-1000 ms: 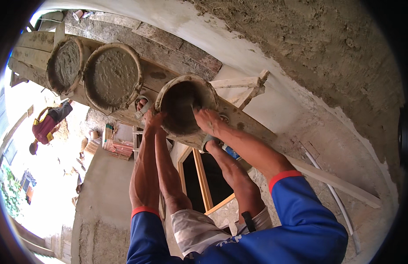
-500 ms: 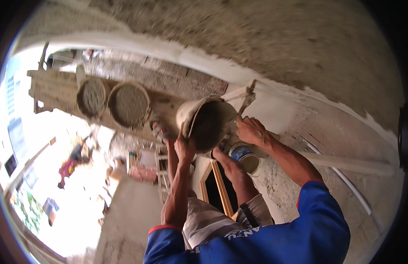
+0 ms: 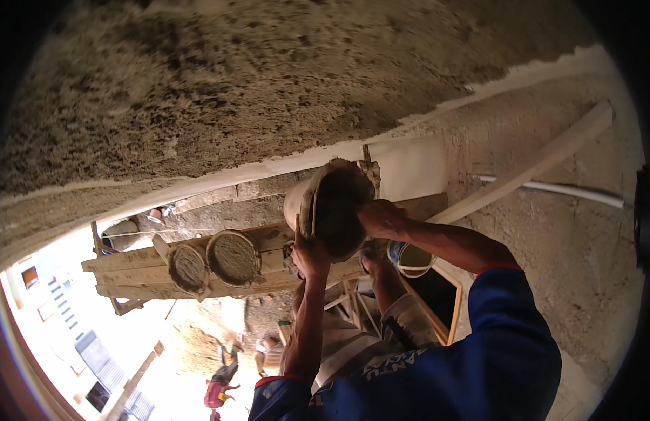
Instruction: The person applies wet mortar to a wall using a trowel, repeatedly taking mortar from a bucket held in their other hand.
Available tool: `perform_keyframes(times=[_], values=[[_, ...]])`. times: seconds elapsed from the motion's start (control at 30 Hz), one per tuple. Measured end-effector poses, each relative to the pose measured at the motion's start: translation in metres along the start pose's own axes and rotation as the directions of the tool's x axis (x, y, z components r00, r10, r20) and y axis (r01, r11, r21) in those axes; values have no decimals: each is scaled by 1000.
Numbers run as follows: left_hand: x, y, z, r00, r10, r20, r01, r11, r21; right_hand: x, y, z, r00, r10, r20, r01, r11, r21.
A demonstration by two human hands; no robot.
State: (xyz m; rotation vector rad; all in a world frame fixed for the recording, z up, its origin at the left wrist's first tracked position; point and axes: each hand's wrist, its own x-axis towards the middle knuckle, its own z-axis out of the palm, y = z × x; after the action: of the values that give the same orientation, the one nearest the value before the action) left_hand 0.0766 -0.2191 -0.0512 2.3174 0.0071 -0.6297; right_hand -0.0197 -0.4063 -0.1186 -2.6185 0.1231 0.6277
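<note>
Your planks (image 3: 132, 266) run left to right. Left part: two buckets (image 3: 234, 232) of wet grey mix (image 3: 233, 257), close together. Your feet (image 3: 368, 261) are on it, right of those.

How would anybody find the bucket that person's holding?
Find the long wooden planks. Over them, the left hand grips a bucket. It's the only bucket held up, tilted; the two full buckets to its left stand on the planks.

The left forearm (image 3: 304, 330) reaches straight out, the left hand (image 3: 312, 257) gripping with one digit pointing up. The right elbow (image 3: 506, 257) juts wide, the right forearm (image 3: 455, 242) slanting inward to the right hand (image 3: 382, 219), whose fingertips I can't make out from here.
</note>
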Motion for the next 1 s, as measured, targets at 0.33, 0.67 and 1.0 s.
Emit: perform_keyframes(times=[0.33,0.67,1.0], values=[[-10,-2,17,964,210,161,-225,971,81,-75,-28,15,974,217,61,-221,874,432],[-21,45,-4,934,99,343,-66,992,-108,-127,-4,29,914,395,-90,-299,807,509],[-10,-17,43,928,296,227,-233,935,-267,-125,31,36,860,336,-383,-80,832,549]])
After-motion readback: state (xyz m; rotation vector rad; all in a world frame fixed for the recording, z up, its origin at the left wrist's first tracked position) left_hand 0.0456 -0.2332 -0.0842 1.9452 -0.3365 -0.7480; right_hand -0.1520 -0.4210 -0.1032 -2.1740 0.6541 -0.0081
